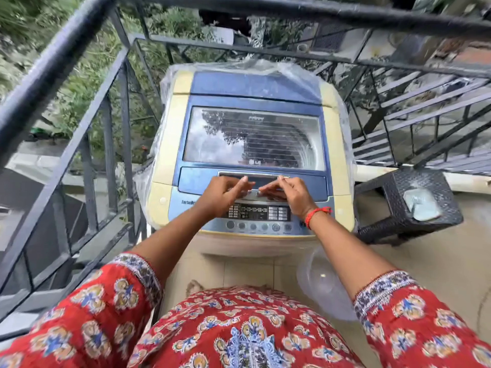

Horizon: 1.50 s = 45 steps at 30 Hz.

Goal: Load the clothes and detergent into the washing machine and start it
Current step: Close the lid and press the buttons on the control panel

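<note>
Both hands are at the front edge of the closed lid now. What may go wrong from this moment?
1. The left hand and right hand sit just above the control panel; a wrist might press a button by accident.
2. The plastic cover still wraps the washing machine and may snag the lid as it lifts.

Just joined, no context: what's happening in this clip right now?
A person stands at a top-loading washing machine on a railed balcony. The lid is shut. The left hand and right hand both rest with fingers at the lid handle, just above the control panel; they hold nothing. A clear plastic cover is pushed back around the machine. No clothes or detergent can be made out.
</note>
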### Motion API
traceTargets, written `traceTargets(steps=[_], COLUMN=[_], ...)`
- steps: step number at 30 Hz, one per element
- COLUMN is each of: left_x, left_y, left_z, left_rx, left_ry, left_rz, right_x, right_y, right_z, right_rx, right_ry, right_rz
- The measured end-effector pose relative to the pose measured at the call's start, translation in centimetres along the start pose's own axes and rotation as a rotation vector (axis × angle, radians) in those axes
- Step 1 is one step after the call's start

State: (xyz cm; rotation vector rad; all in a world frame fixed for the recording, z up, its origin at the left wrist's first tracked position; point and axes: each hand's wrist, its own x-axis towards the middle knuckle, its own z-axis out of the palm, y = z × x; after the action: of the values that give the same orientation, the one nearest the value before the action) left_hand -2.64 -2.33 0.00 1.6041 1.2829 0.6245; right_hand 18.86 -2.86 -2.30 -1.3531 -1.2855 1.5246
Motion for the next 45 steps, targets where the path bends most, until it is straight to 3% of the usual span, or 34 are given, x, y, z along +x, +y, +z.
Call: traceTargets(steps=[4,11,19,30,37,45], left_x=[1.1,2.7,3.0,3.0,2.6,2.4], left_y=[-0.1,-1.7,-1.4,-2.1,-2.4,-2.7], left_z=[0.1,0.9,0.7,1.0,0.4,0.6], left_rx=[-0.099,-0.506,-0.468,-0.552,-0.525,-0.521], left_ry=[-0.032,-0.029,-0.155,-0.146,-0.165,-0.131], left_rz=[0.031,-0.201,-0.207,-0.082,-0.094,-0.079], right_x=[0.9,1.7,1.6,2.7,3.4,3.9], right_y=[0.1,0.9,0.5,0.3,0.5,0.7], right_z=[0.4,0.1,-0.2,-0.6,0.2,-0.1], right_rx=[0.049,0.125,0.102,0.024,-0.094,-0.070], right_ry=[-0.014,-0.001,-0.051,-0.066,-0.120,-0.119], right_rz=[-0.005,0.001,0.007,0.075,-0.093,-0.084])
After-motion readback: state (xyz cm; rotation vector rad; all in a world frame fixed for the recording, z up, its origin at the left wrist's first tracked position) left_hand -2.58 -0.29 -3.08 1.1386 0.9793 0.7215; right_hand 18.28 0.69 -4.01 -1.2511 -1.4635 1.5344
